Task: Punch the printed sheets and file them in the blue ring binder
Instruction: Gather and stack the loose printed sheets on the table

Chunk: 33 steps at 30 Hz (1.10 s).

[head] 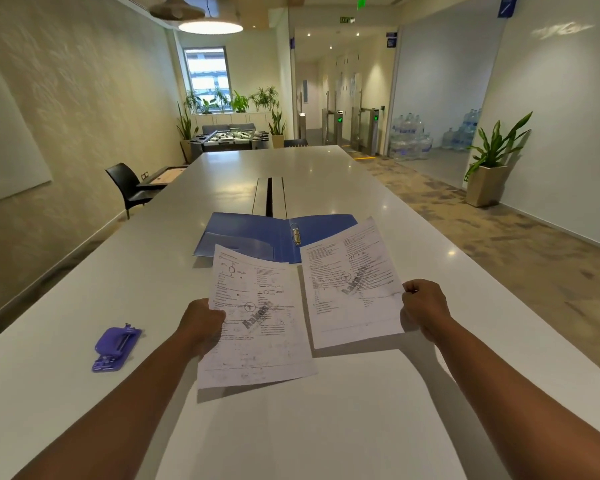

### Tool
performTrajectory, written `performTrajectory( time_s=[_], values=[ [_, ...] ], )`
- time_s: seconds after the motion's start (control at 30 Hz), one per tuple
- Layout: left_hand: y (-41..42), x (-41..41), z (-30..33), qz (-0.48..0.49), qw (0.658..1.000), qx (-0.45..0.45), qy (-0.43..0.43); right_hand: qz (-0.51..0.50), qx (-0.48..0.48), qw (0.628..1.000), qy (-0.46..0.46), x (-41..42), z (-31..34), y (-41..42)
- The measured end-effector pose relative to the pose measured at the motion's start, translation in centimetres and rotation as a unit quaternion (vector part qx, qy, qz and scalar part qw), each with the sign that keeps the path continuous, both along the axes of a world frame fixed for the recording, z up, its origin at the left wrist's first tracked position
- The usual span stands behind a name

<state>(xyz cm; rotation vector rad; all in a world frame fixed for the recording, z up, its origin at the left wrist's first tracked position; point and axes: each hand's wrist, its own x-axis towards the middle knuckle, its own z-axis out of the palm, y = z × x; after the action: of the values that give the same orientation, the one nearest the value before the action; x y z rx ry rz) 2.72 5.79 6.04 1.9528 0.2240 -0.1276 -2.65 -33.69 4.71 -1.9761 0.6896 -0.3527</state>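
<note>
Two printed sheets are held up above the white table [326, 427]. My left hand [201, 323] grips the left sheet [257, 323] by its left edge. My right hand [425, 304] pinches the right sheet [350, 282] by its right edge. Both sheets carry dense text and a grey watermark. Behind them the blue ring binder [253, 237] lies open and flat, its metal rings [295, 234] showing at the spine; the sheets hide its near edge. A purple hole punch [116, 348] rests on the table to the left of my left forearm.
A cable slot [270, 195] runs along the table's middle beyond the binder. A black chair [129, 187] stands at the table's left side. A potted plant [492, 168] stands by the right wall, water bottles [409, 140] behind glass.
</note>
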Motion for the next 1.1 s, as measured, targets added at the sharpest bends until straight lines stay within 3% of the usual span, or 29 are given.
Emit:
performTrajectory(
  time_s=[0.37, 0.9, 1.1],
  values=[
    [-1.3, -1.1, -0.7, -0.045, 0.990, -0.119, 0.057, 0.097, 0.106, 0.989, 0.016, 0.2, 0.2, 4.7],
    [-4.3, -1.8, 1.0, -0.084, 0.964, -0.252, 0.011, 0.179, 0.152, 0.971, -0.036, -0.2, -0.2, 9.0],
    [-6.1, -2.1, 1.1, -0.042, 0.981, -0.154, -0.110, 0.175, 0.163, 0.966, -0.095, -0.7, 0.7, 10.1]
  ],
)
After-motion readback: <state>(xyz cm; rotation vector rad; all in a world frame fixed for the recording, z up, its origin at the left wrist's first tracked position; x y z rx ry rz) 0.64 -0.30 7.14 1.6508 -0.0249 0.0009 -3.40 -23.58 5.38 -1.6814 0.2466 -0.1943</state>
